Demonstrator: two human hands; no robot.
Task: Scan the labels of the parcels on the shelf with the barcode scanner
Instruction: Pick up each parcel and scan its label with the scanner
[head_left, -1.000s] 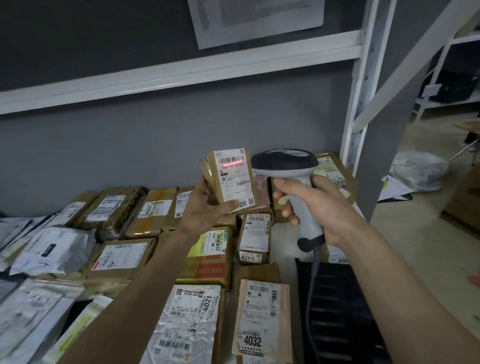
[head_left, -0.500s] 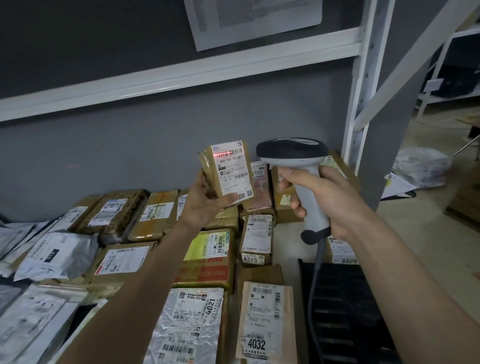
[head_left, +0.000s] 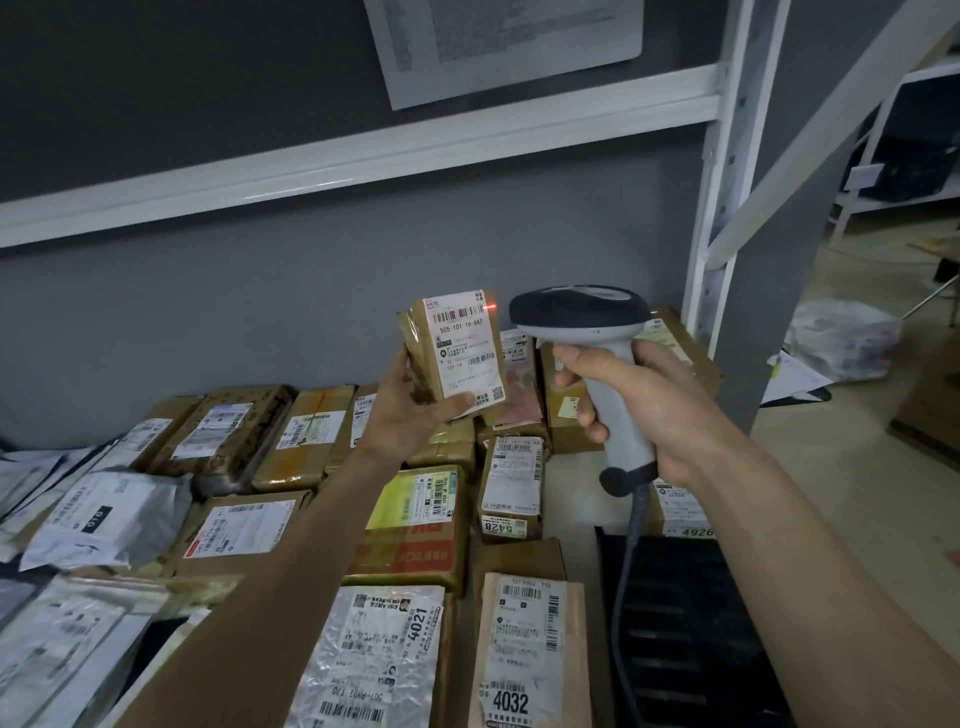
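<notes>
My left hand (head_left: 410, 410) holds a small brown parcel (head_left: 457, 353) upright above the shelf, its white label facing me. My right hand (head_left: 639, 405) grips the grey handle of the barcode scanner (head_left: 582, 317), whose dark head points left at the parcel. A red dot of scanner light sits at the right end of the label's top barcode. Several more labelled parcels lie flat on the shelf below, among them the boxes marked 5428 (head_left: 511, 486), 4021 (head_left: 374, 654) and 4032 (head_left: 530, 649).
Grey plastic mailers (head_left: 104, 514) lie at the left of the shelf. A black ridged tray (head_left: 685, 623) sits at the lower right, with the scanner cable (head_left: 626, 587) hanging across it. A white shelf upright (head_left: 722, 171) stands at the right; a white beam (head_left: 332, 161) runs overhead.
The red scan line that lay across the label's top barcode has shrunk to a dot at its right edge. Both hands, parcel and scanner have risen slightly in view.
</notes>
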